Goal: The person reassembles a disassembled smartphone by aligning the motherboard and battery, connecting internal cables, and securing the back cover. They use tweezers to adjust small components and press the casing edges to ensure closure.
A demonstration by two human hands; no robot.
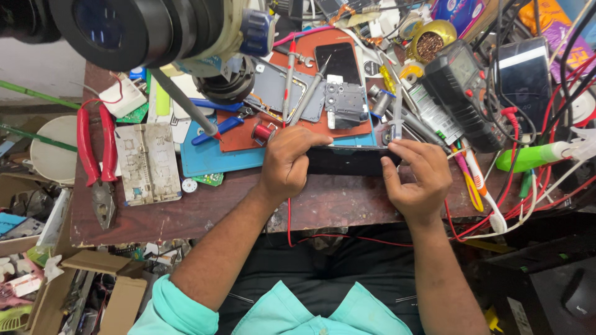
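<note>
A cluttered wooden bench (186, 214) is seen from above, with a microscope head (143, 28) hanging over its far left. A black multimeter (465, 93) is set on the far right, and a pale stencil plate (149, 162) lies on the left, beside red-handled pliers (96, 158). A blue mat (214, 158) is spread in the middle, partly covered by a red-brown mat (323, 127) on which a grey phone frame (282, 93), a dark phone (338, 62) and a small metal module (344, 104) are laid. A slim black phone (347, 161) is held flat and crosswise at the near edge of the mats, between the two hands. Its left end is gripped by the left hand (288, 164), the fingers curled over the far edge. Its right end is grasped by the right hand (419, 177), with the thumb pressed on the near side and the fingers over the top. A green bottle (531, 156) lies to the right, among red wires (528, 198).
</note>
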